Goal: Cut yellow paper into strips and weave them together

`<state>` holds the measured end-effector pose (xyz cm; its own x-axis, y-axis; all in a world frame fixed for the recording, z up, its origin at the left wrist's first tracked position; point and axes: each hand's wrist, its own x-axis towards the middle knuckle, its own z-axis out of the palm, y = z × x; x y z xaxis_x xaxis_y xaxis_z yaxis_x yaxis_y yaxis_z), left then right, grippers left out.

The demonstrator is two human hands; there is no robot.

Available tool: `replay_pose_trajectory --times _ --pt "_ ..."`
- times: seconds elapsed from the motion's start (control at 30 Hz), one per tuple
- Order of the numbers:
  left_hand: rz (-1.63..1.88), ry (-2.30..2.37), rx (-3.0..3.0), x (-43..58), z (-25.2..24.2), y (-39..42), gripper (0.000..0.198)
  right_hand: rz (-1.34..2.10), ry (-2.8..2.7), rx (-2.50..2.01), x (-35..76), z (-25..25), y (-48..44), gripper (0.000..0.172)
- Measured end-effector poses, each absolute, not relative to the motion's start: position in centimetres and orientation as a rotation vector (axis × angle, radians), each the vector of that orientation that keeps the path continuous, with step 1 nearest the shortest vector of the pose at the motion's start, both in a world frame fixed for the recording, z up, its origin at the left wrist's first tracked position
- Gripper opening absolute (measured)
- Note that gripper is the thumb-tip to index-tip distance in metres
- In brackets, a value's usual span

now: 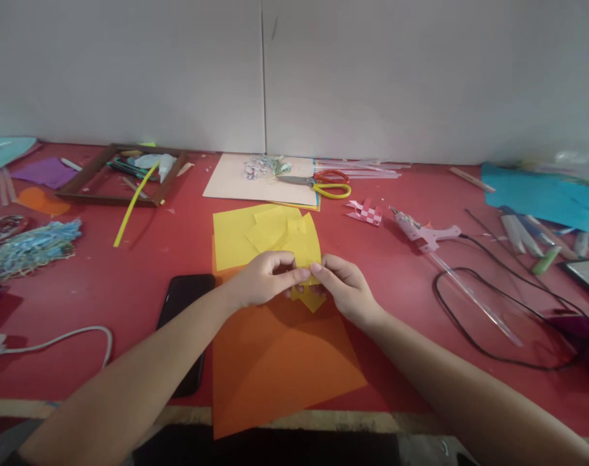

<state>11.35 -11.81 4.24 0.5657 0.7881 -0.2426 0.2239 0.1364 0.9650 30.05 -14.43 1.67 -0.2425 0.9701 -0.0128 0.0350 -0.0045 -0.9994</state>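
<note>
My left hand [270,278] and my right hand [345,285] meet over the papers at the middle of the table. Between thumbs and fingers, both pinch a piece of yellow paper [304,254]. Part of its lower edge is hidden behind my fingers. More yellow paper [231,238] lies flat just beyond, with loose cut pieces on it. Beneath my hands a small yellow scrap [310,299] rests on an orange sheet [279,362], which hangs over the table's front edge.
Scissors [318,183] lie on pale sheets [236,178] at the back. On the right are a pink woven paper fish [367,212] and a pink glue gun [423,233] with a looping black cord. A black phone [188,298] lies under my left forearm. A brown frame [107,197] stands back left.
</note>
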Motion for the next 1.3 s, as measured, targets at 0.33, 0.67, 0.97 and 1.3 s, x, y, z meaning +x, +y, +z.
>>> replay_pose_trajectory --times 0.33,0.67,0.97,1.3 --pt "0.568 0.858 1.375 11.62 4.36 -11.74 0.031 1.185 -1.476 -1.170 30.06 1.62 -14.61 0.039" --pt "0.553 0.873 1.355 11.42 4.09 -11.81 0.028 1.154 -1.473 -1.152 29.92 1.70 -14.66 0.038" --pt "0.562 0.899 1.378 11.53 4.05 -11.72 0.034 1.129 -1.470 -1.151 29.83 1.67 -14.67 0.039" --pt "0.596 0.903 1.363 11.72 3.84 -11.67 0.035 1.190 -1.395 -1.186 29.58 1.27 -14.66 0.039"
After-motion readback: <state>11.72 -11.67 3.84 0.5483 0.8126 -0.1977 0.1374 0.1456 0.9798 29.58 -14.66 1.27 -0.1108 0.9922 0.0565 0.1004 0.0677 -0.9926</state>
